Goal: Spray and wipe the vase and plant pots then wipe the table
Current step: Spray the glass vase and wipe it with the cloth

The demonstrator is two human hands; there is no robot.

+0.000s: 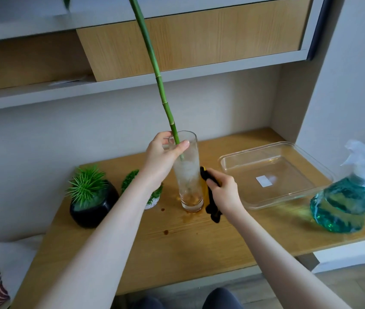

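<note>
Vase [188, 172] is mid-wipe by the looks of it; it's a tall clear glass standing dead centre on the wooden table [177, 248], with a long green bamboo stalk [154, 70] poking out and leaning off toward 11 o'clock; left hand [163, 157] is wrapped round the rim end, thumb across the front, fingers behind, so a firm steadying hold on the glass; right hand [224, 190] sits just at 3 o'clock of the vase, fingers curled tight on a black and yellow cloth [212, 204] that's pressed against the lower side of the glass.

Glass looks cloudy and streaky up the middle, which I'd read as spray already on it and the wiping only partly done; can't swear to that though; brownish stuff sits in the bottom of it.

Spray bottle [344, 201] with blue liquid is parked way over at 3 o'clock near the table edge, nobody touching it; a clear shallow tray [228, 161] lies between it and the vase.

Still to go, I reckon: the black pot [92, 208] with the spiky plant at 9 o'clock, and the small white pot [152, 202] half hidden behind the left forearm just beside the vase; no telling from here whether either has been touched; then the table itself, which clearly hasn't been wiped; there are brown drips [166, 231] at 6 o'clock of the vase and a wet ring round its base; so maybe a third done at best.
</note>
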